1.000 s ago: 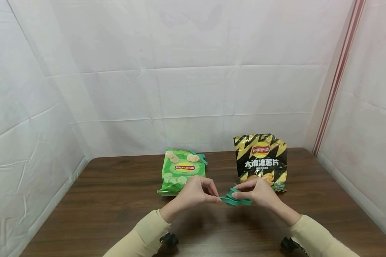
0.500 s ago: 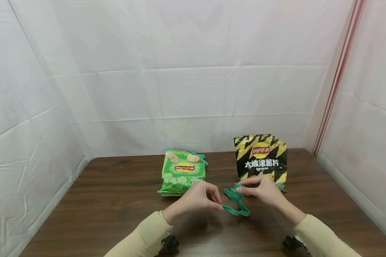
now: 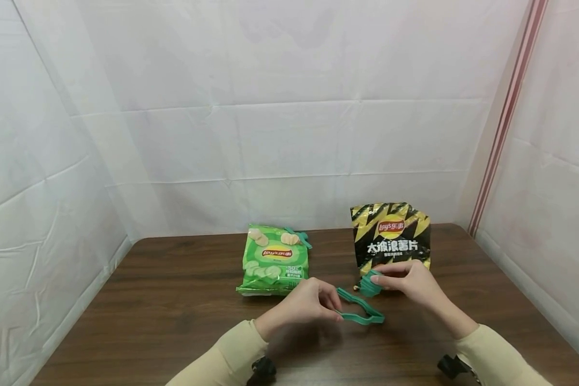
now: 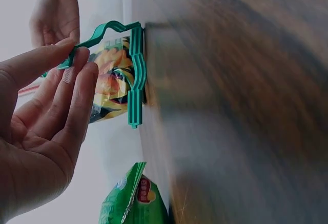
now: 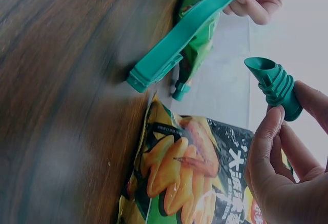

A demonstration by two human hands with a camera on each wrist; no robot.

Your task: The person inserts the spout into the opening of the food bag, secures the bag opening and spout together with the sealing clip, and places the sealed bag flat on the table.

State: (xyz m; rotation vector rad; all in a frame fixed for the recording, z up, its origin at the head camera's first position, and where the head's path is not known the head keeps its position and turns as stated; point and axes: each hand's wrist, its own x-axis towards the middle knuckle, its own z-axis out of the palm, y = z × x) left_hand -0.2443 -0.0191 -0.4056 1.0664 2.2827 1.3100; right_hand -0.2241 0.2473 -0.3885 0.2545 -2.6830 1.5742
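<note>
Nearest: two pale yellow knitted-looking sleeves (image 3: 222, 351) reach in from the near edge over the dark brown wood-grain table (image 3: 183, 305). Left hand (image 3: 306, 304): thumb and fingertips clamped on one end of a long, wavy green plastic hinged clip (image 3: 363, 321) — spread in a V, its hinged end to the right, its other arm free toward far left. Right hand (image 3: 412, 282): thumb and fingers pinching a ribbed green plastic spout (image 3: 370, 284) with a slanted mouth, apart from the clip and just right of its free end. Beyond, on the left, rests a glossy green chip bag (image 3: 275, 257); on the right stands a crumpled black-and-yellow foil chip bag (image 3: 393, 236), its lower part behind the right hand. At the green bag's far right corner, a second green plastic piece (image 3: 303, 238), partly hidden. Farthest: a creased white sheet (image 3: 289, 139).
</note>
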